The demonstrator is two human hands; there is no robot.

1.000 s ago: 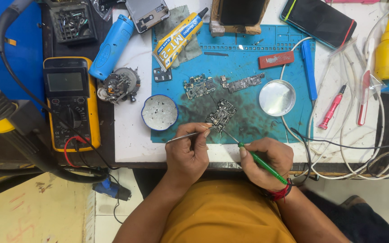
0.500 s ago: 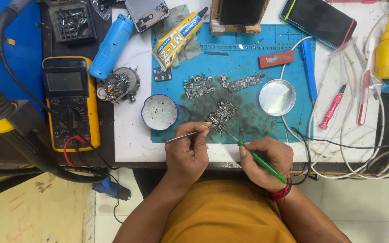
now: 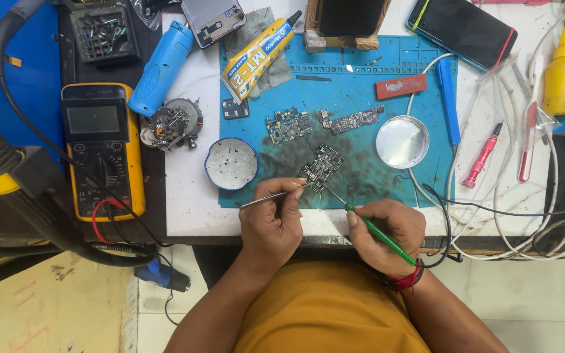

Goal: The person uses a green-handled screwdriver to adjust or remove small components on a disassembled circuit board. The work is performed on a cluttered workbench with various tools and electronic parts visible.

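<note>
My left hand (image 3: 273, 222) grips metal tweezers (image 3: 266, 197), whose tips reach a small dark circuit board (image 3: 322, 165) on the blue work mat (image 3: 361, 88). My right hand (image 3: 384, 232) holds a green-handled screwdriver (image 3: 377, 232); its thin metal tip touches the same board from the lower right. Two more small circuit boards (image 3: 289, 125) (image 3: 354, 120) lie just beyond it on the mat.
A small white dish (image 3: 231, 163) and a round metal lid (image 3: 402, 141) flank the board. A yellow multimeter (image 3: 102, 149), blue cylinder tool (image 3: 161, 67), glue tube (image 3: 259, 55), phones (image 3: 462, 29), pink screwdriver (image 3: 482, 157), yellow bottle (image 3: 562, 72) and white cables (image 3: 524, 202) crowd the table.
</note>
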